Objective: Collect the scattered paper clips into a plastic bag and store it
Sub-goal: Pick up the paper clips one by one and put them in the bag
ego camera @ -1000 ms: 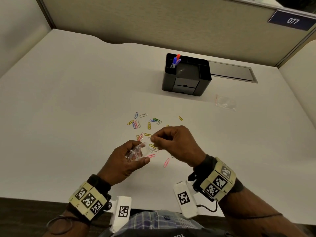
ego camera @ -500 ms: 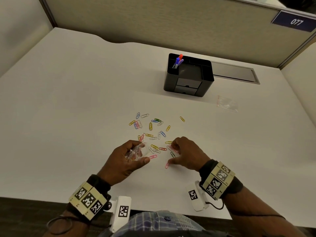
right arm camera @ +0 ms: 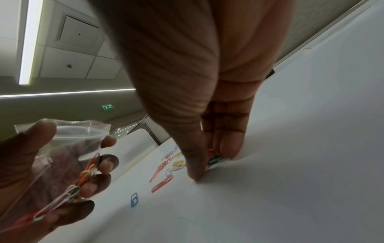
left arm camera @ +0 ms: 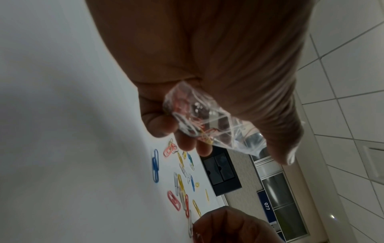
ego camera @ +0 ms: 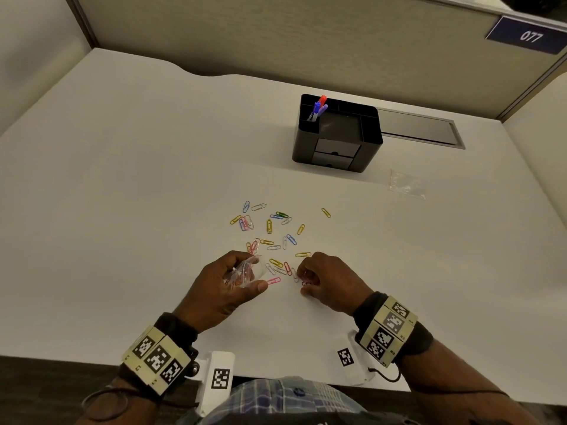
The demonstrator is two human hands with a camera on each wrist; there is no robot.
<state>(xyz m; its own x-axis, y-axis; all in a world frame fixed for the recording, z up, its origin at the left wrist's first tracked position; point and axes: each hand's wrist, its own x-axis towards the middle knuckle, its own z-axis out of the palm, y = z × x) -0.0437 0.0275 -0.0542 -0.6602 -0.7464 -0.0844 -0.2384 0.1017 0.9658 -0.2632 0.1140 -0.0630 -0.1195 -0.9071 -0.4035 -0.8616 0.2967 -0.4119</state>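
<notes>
I read the head view as evenly lit and sharp, with wide-angle bending at its edges. Both wrist views are dimmer and soft up close. A ceiling light strip (right arm camera: 28, 41) glares; soft shadows fall on the bench (ego camera: 122, 210).

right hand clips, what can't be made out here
- Right hand, head view: the number of clips it pinches; curled fingers cover them.
- Plastic bag, left wrist view: clip count; crumpled, blurred.
- Black organizer, head view: drawer contents; fronts closed.
</notes>
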